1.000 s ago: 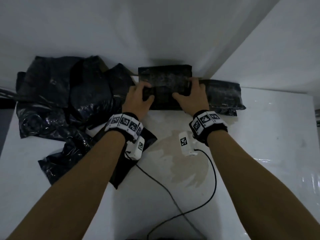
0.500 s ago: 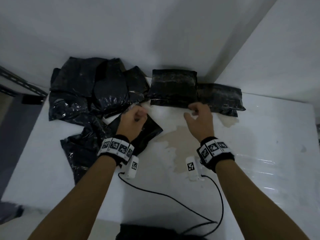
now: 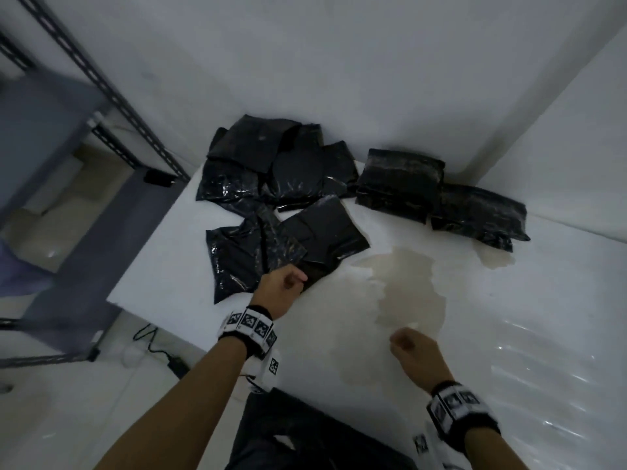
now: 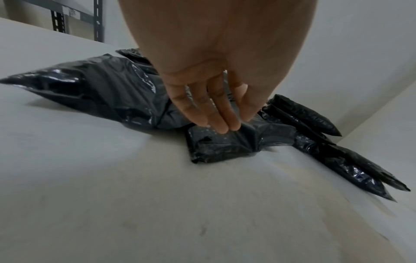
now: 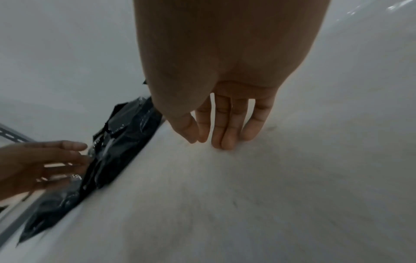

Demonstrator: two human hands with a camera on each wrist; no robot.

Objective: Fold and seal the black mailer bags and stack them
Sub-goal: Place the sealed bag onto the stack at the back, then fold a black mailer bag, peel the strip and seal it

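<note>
So the big white table (image 3: 509,317) is maybe partway cleared, by my read. Biggest thing on it is the loose heap of glossy black plastic mailer bags (image 3: 271,174) at about 11 o'clock, all crumpled and overlapping, so that's the part left to do. Over at 1 o'clock against the wall sit two neat piles: a stack of flat folded black mailers (image 3: 400,184) and, touching it on the right, a second lower stack of folded mailers (image 3: 478,215). Those look done and stacked.

Next one up is the nearest unfolded black mailer bag (image 3: 322,239), lying at the front edge of the heap. The left hand (image 3: 280,293) has its fingertips (image 4: 221,128) on the bag's near corner, fingers fairly straight, not really clamped round it yet. The right hand (image 3: 414,351) hangs loose over bare table at 5 o'clock, holding nothing.
</note>
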